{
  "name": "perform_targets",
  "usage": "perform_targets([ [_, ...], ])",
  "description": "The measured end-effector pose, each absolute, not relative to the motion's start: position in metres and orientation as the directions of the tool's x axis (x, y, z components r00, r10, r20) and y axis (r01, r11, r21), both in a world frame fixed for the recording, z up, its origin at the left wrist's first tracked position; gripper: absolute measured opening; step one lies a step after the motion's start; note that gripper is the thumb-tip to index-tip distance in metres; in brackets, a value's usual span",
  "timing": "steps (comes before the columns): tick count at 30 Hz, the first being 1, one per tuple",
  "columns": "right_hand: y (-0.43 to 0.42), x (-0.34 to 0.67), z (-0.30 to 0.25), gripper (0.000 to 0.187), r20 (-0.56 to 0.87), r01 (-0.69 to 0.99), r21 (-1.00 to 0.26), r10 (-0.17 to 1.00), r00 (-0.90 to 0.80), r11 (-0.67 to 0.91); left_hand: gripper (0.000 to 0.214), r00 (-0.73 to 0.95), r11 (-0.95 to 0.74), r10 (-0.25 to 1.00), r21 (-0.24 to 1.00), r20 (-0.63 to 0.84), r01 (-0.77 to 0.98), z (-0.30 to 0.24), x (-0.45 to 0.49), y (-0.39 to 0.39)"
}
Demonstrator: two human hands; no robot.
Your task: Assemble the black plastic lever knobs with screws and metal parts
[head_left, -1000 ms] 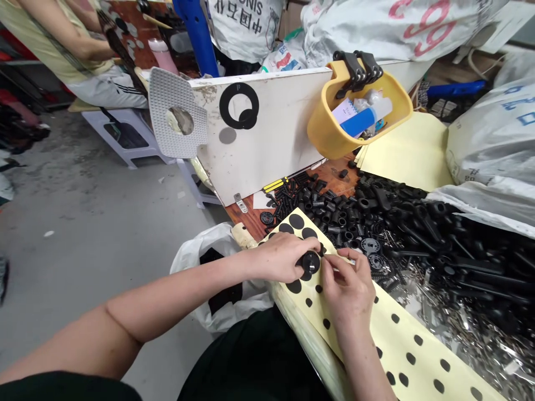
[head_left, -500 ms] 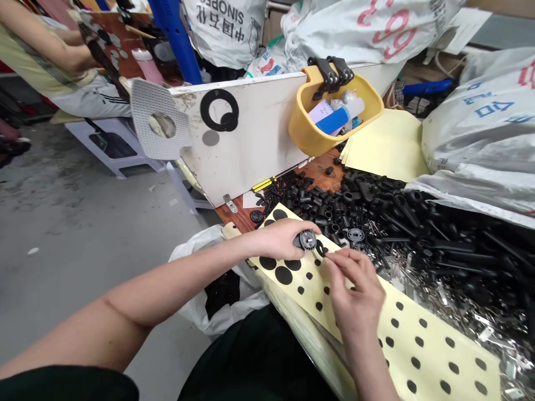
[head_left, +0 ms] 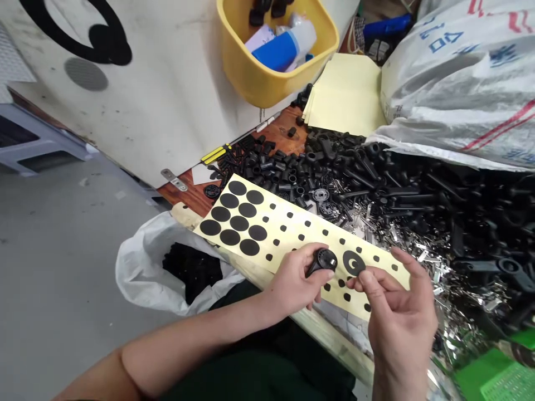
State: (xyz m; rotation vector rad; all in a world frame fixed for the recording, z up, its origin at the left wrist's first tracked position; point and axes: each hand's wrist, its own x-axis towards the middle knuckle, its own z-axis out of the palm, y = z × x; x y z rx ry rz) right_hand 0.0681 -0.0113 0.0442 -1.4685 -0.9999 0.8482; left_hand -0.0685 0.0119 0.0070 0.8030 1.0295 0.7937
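My left hand (head_left: 298, 275) is closed around a black plastic part with a round end (head_left: 325, 259); the rest of the part is hidden in the palm. Between thumb and fingers, my right hand (head_left: 399, 303) pinches a thin round black sticker (head_left: 353, 263) by its edge. A pale crescent-shaped opening shows in the sticker's middle. Sticker and part are a short distance apart. Beneath both hands lies a pale yellow backing sheet (head_left: 273, 220), with large black discs (head_left: 229, 237) at its left end and small black dots along the rest.
Black plastic parts (head_left: 359, 167) and small metal pieces (head_left: 455, 301) lie heaped behind the sheet. A yellow bin (head_left: 271, 89) hangs on a white board (head_left: 167, 100). White sacks (head_left: 460, 94) stand at the back right. An open white bag (head_left: 137, 267) holds black pieces below the table edge.
The view has swung right and closer. My left hand has moved right along the sheet, off the large discs. The sticker, earlier edge-on in my right hand, now faces me.
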Motion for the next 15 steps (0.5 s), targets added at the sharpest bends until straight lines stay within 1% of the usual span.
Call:
perform_targets([
  [1, -0.011, 0.070, 0.042, 0.059, -0.007, 0.090, -0.995, 0.932, 0.361, -0.042, 0.044, 0.298, 0.469, 0.862, 0.868, -0.409, -0.164, 0.007, -0.068, 0.012],
  [2, -0.010, 0.071, 0.040, 0.060, -0.028, 0.065, -0.996, 0.937, 0.347, -0.054, 0.042, 0.286, 0.456, 0.869, 0.877, -0.404, -0.149, 0.006, -0.067, 0.012],
  [6, -0.007, 0.072, 0.030, 0.054, -0.085, 0.023, -0.995, 0.941, 0.328, -0.098, 0.035, 0.243, 0.391, 0.901, 0.915, -0.358, -0.100, 0.005, -0.065, 0.010],
  [12, -0.003, 0.071, 0.025, 0.055, -0.142, 0.028, -0.988, 0.954, 0.265, -0.155, 0.034, 0.211, 0.324, 0.928, 0.945, -0.308, -0.048, 0.001, -0.062, 0.010],
  [15, -0.002, 0.072, 0.024, 0.053, -0.148, 0.026, -0.987, 0.957, 0.249, -0.159, 0.032, 0.226, 0.326, 0.924, 0.944, -0.308, -0.048, 0.003, -0.063, 0.011],
])
